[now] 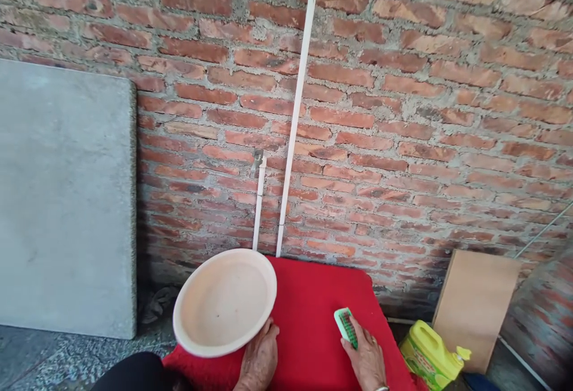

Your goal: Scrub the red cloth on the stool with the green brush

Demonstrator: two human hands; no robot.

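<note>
Your left grip held the round cream plastic basin, tilted at lower centre; your right grip clasped the pale-green, green-bristled brush, lower right. You seemed mid-positioning; the next move likely called for a steady basin.

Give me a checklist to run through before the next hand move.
1. Pale-green bristled brush in right hand: ok.
2. Left hand at the edge of the round cream plastic basin: ok.
3. Left hand's grip firm: cannot tell; fingers partly hidden.
4. Basin flat on the red cloth: cannot tell; underside hidden.
5. Basin interior spotless: not ok; small dark speck.
6. Yellow plastic jug apart from brush: ok.
</note>
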